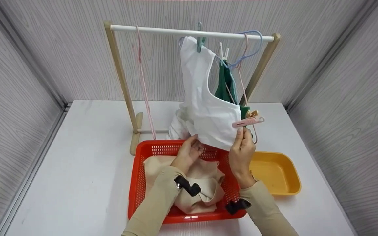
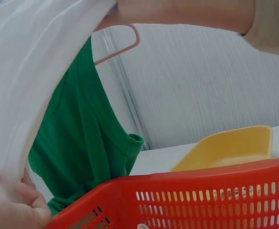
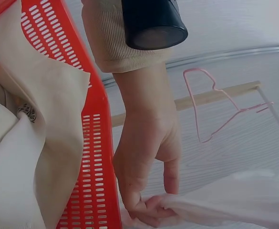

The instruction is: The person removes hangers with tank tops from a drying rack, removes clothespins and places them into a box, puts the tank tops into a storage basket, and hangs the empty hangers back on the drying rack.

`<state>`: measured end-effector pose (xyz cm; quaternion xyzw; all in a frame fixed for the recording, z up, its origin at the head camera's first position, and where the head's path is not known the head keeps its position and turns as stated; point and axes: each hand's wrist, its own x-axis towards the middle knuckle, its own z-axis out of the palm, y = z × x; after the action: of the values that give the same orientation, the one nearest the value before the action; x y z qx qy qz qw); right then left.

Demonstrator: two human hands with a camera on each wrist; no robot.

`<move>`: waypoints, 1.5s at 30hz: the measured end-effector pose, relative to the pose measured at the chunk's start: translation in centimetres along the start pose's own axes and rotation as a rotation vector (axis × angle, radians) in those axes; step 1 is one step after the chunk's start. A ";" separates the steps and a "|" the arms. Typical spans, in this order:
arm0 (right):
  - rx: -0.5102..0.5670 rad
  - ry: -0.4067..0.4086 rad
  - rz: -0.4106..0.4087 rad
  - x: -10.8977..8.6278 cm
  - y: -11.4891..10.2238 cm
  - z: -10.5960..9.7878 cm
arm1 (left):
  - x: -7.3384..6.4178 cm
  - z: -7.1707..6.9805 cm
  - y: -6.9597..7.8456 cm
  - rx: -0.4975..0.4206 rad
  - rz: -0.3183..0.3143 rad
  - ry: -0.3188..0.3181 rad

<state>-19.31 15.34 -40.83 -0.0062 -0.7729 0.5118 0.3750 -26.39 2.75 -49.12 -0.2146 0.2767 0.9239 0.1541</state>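
Note:
A white sleeveless top [image 1: 205, 98] hangs from the rack, its upper strap in a teal clothespin [image 1: 199, 41]. My left hand [image 1: 189, 152] pinches the top's lower edge between thumb and fingers, above the red basket. At the top's right edge, my right hand [image 1: 242, 150] pinches the fabric just below a pink clothespin [image 1: 248, 122]. A blue hanger [image 1: 256, 49] passes behind the shoulder; where it meets the top is hidden. In the left wrist view, the left fingers [image 2: 29, 195] hold the white cloth beside a green garment [image 2: 82, 129].
The red basket [image 1: 136, 183] beneath my hands holds beige clothes [image 1: 205, 193]. To its right stands a yellow tub [image 1: 289, 173]. The rack has a white rod [image 1: 162, 30] and wooden posts [image 1: 120, 75]. Pink hangers [image 1: 146, 88] hang at both sides. White cloth [image 1: 177, 126] shows behind the top.

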 end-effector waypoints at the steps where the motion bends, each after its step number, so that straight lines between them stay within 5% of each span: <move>1: 0.000 0.004 -0.001 0.0 0.0 -0.1 | 0.3 -0.3 0.1 0.006 0.001 0.000; 2: -0.001 0.007 -0.003 -0.1 0.1 -0.1 | 1.4 -1.3 0.0 -0.003 0.002 -0.047; 5: -0.003 0.013 -0.001 -0.2 0.3 -0.3 | 1.6 -1.6 0.4 0.033 0.032 -0.034; 8: -0.012 0.013 0.008 -0.4 0.6 -0.4 | 0.5 -1.1 1.2 0.123 0.092 -0.027; 9: -0.016 0.014 0.012 -0.4 0.7 -0.5 | -0.9 -0.2 1.7 0.174 0.111 0.022; 13: -0.043 0.011 0.030 -0.6 1.0 -0.6 | -2.4 0.3 2.6 0.308 0.211 -0.036; 16: -0.046 0.006 0.037 -0.8 1.2 -0.6 | -3.1 0.7 3.0 0.410 0.307 -0.064; 26: -0.026 -0.042 0.062 -1.6 1.9 -0.8 | -6.3 2.5 3.9 0.741 0.614 -0.015; 32: -0.011 -0.041 0.085 -1.6 2.0 -0.9 | -8.3 2.7 4.0 0.859 0.906 -0.110; 37: -0.004 -0.021 0.073 -1.8 2.5 -1.3 | -8.8 1.2 3.2 1.016 1.043 -0.174; 41: -0.014 -0.014 0.054 -2.1 3.1 -1.7 | -8.4 -0.2 2.2 1.137 1.020 -0.212; 45: -0.030 -0.017 0.057 -2.3 3.6 -1.9 | -8.1 -1.6 1.3 1.270 0.819 -0.299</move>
<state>-17.92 17.61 -44.69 -0.0294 -0.7830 0.5108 0.3538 -19.47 -0.54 -45.83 0.1615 0.7875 0.5905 -0.0709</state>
